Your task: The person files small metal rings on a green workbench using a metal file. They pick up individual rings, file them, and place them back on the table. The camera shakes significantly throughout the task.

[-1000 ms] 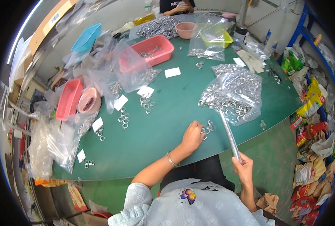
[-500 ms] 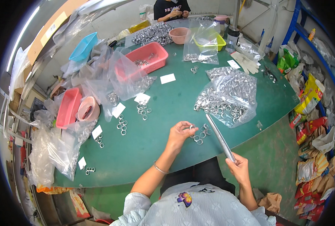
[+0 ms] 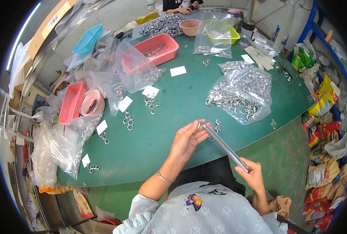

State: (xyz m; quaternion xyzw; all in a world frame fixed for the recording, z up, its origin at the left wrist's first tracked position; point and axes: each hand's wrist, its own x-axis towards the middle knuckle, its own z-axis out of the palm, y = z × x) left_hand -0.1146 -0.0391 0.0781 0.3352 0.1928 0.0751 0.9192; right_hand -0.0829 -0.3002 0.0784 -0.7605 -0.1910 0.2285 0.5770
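Head view: clear bag point(image 3: 261, 106) holds many rings point(image 3: 236, 103); pink tray point(image 3: 166, 57), few.

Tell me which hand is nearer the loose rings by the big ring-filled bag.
Left. The left hand is just left of the loose rings, very close; the right hand, holding the metal rod, is farther off, to their near right.

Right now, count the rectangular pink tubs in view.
2: the farther tub stands left-of-centre on the green table, partly behind clear plastic; the nearer tub is at the left, beside a round pink bowl. More may be hidden beneath the plastic.
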